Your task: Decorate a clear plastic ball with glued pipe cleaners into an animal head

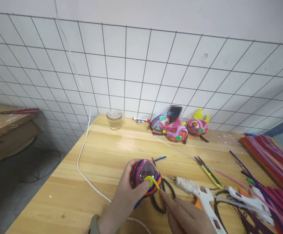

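Pipe-cleaner ball [145, 177], wound in pink, purple and orange, sits near the front edge of the wooden surface [107, 156]. Left hand [126, 198] is clamped around it, thumb pressing a yellow loop [153, 181]. Right hand [185, 214] pinches the loop's end, fingers together. Black scissors [163, 191] lie just beside; two glue guns [199, 198] further right, finished balls [177, 131] by the wall.

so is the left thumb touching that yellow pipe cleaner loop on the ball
Touching. The head view shows the left hand with its thumb tip pressed on the yellow loop, no gap, on the wrapped ball.
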`<state>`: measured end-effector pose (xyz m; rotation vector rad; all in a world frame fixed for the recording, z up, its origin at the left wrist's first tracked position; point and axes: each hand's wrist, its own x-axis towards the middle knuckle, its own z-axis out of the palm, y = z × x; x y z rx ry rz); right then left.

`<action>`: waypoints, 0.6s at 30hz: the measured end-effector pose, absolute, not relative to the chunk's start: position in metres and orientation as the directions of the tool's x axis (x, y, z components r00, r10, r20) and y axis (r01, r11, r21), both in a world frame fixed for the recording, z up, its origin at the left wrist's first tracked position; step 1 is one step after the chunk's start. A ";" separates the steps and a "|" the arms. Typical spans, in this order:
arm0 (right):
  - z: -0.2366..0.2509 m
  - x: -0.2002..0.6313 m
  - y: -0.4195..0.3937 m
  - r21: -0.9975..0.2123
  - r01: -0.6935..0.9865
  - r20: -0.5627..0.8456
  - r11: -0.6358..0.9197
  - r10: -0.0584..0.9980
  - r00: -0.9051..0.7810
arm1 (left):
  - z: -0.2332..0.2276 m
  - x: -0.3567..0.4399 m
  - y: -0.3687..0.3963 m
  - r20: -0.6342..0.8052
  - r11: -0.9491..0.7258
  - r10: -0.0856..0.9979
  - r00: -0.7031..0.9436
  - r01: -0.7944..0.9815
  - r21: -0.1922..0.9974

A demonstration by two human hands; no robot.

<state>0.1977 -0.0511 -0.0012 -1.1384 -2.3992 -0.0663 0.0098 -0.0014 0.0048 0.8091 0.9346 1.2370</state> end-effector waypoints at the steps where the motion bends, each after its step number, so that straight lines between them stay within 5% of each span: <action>1: -0.001 0.196 -0.051 -0.166 0.746 0.446 0.645 0.724 -0.526 | 0.006 0.010 -0.002 -0.145 0.159 0.987 0.067 -0.410 0.898; 18: -0.021 0.164 -0.052 -0.471 0.665 0.638 0.580 0.744 -0.198 | 0.010 0.011 -0.004 -0.149 0.163 0.987 0.067 -0.412 0.896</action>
